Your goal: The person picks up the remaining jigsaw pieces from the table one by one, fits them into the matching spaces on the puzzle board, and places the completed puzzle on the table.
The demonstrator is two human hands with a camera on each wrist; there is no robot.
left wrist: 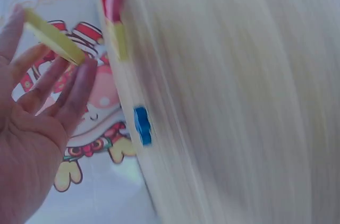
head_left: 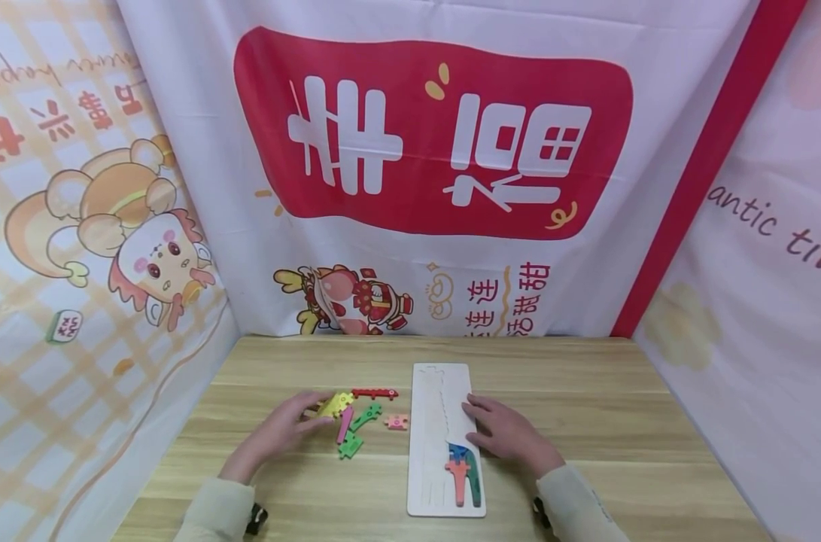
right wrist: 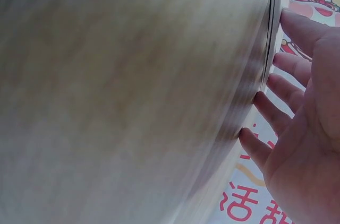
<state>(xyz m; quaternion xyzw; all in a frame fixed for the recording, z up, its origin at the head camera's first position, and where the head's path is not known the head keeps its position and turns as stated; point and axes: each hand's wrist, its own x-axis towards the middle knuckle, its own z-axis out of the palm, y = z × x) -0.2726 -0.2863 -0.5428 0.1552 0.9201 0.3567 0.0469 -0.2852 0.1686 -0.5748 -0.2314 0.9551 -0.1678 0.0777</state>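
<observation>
My left hand (head_left: 284, 430) pinches a yellow puzzle piece (left wrist: 56, 35) between thumb and fingertips, raised over the loose pieces. Around it on the table lie a long red piece (head_left: 375, 393), a pink piece (head_left: 345, 424), green pieces (head_left: 351, 446) and a salmon piece (head_left: 396, 422). A second yellow piece (left wrist: 119, 41) shows in the left wrist view. The white puzzle board (head_left: 429, 436) lies right of these, with blue (head_left: 458, 452), dark green (head_left: 474, 478) and coral pieces (head_left: 458, 478) set in its near right corner. Fingertips of my right hand (head_left: 508, 430) rest along the board's right edge.
A small blue piece (left wrist: 142, 125) lies apart on the wooden table (head_left: 559, 376), visible in the left wrist view. Printed cloth (head_left: 200, 75) hangs behind the table's far edge and along both sides.
</observation>
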